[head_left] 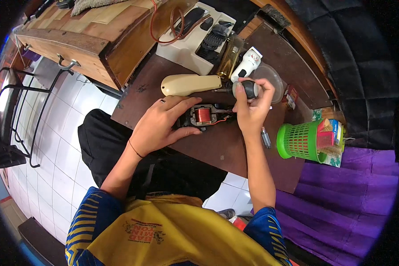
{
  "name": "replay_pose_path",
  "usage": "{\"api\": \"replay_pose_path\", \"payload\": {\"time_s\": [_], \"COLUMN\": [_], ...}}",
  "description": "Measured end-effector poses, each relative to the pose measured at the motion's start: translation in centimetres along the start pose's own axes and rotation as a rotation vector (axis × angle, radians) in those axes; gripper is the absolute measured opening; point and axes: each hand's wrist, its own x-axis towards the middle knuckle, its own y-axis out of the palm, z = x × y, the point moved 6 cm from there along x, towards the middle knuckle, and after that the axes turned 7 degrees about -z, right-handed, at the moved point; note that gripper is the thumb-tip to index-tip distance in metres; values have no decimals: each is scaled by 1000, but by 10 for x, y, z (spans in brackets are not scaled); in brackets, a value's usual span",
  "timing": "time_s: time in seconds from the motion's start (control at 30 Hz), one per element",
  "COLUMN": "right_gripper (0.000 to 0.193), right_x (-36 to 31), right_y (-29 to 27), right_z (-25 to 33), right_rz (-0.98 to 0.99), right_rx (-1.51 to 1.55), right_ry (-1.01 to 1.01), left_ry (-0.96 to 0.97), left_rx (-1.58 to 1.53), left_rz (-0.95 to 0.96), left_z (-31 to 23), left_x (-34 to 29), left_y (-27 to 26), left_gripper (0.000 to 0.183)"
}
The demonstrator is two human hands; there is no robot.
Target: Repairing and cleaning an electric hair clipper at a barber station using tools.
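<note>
An opened hair clipper [203,115] lies on the brown table, its red copper coil showing in a dark body. My left hand [164,117] grips its left end, thumb on the near side and fingers on the far side. Over its right end, my right hand [252,104] is closed round the rounded black-and-grey handle of a screwdriver [249,89]. A thin shaft seems to point left from that handle; its tip is hard to make out. Just beyond the clipper rests its cream housing shell [190,84].
Past the shell stand a white case [186,55] with black clipper combs, an amber bottle [229,57] and a white clipper [248,64]. A clear round lid [272,82] lies behind my right hand. Rightward, a green basket [297,141] holds combs. A wooden drawer unit [82,55] borders the left.
</note>
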Motion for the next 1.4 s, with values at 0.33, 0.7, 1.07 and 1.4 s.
{"api": "replay_pose_path", "payload": {"time_s": [0.33,0.7,1.07,1.4], "right_gripper": [32,27,27,26], "right_x": [11,10,7,28], "right_y": [-12,-18,-14,-57], "right_z": [-6,-7,-7,50], "right_rz": [84,148,308,38], "right_rx": [-229,-382,-529,-644], "right_ry": [259,328,418,-24], "left_ry": [33,32,49,73], "left_rx": [22,32,31,-5], "left_rz": [-31,-43,-59,-56], "left_z": [-1,-3,-5,-2], "left_x": [0,0,0,-2], "left_y": [0,0,-1,-2], "left_gripper": [64,62,62,61]}}
